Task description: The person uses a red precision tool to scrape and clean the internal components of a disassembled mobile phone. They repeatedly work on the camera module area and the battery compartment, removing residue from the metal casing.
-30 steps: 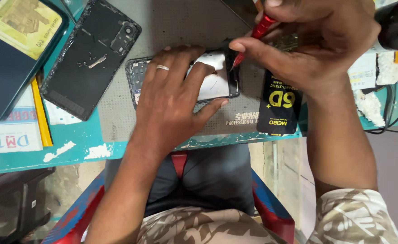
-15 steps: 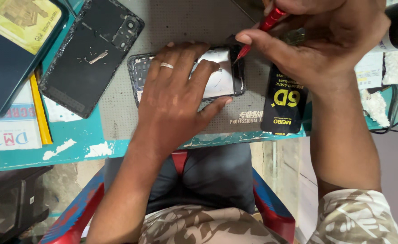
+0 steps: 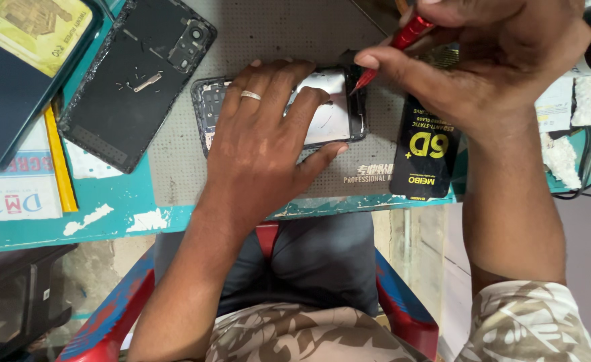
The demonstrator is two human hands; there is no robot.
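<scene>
Head view, left to right. At far left a dark blue phone lies on the teal bench with a yellow card resting on its upper part. Beside it, partly on the grey perforated work mat, lies a detached black back cover, inner face up. At the centre of the mat sits the opened phone, its silvery inner plate exposed. My left hand lies flat across it, fingers spread and pressing down, a ring on one finger, clasping nothing. My right hand pinches a red-handled screwdriver between thumb and fingertips, its tip touching the phone's right edge. Below that hand a black glossy packet rests on the mat's right edge.
</scene>
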